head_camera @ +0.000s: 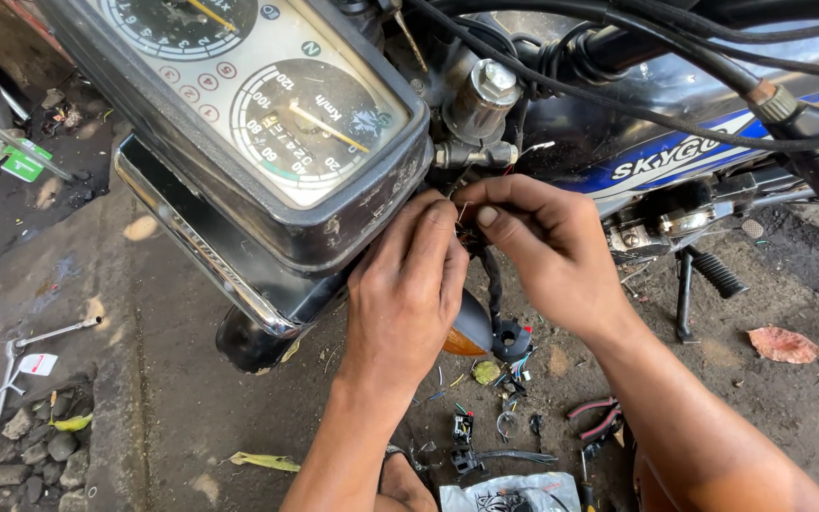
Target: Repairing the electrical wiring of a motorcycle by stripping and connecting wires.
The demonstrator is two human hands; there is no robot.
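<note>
Left hand point(402, 284): its fingers are bent and pinch the thin wires point(474, 237) just under the gauge panel point(267, 123).
Right hand point(547, 248): its thumb and first finger squeeze the same wires from the other side.
Where the wires are: between both hands, below the key switch point(482, 95), partly hidden by the fingers.
Might go wrong: a thin wire could snap or slip out if a hand pulls too hard.
Also: the orange turn light point(469, 332) hangs loose by its cord and could bump or drop.
On the ground: small plugs point(464, 429) and red pliers point(595, 419) lie near; tiny bits could get lost in the dirt.
</note>
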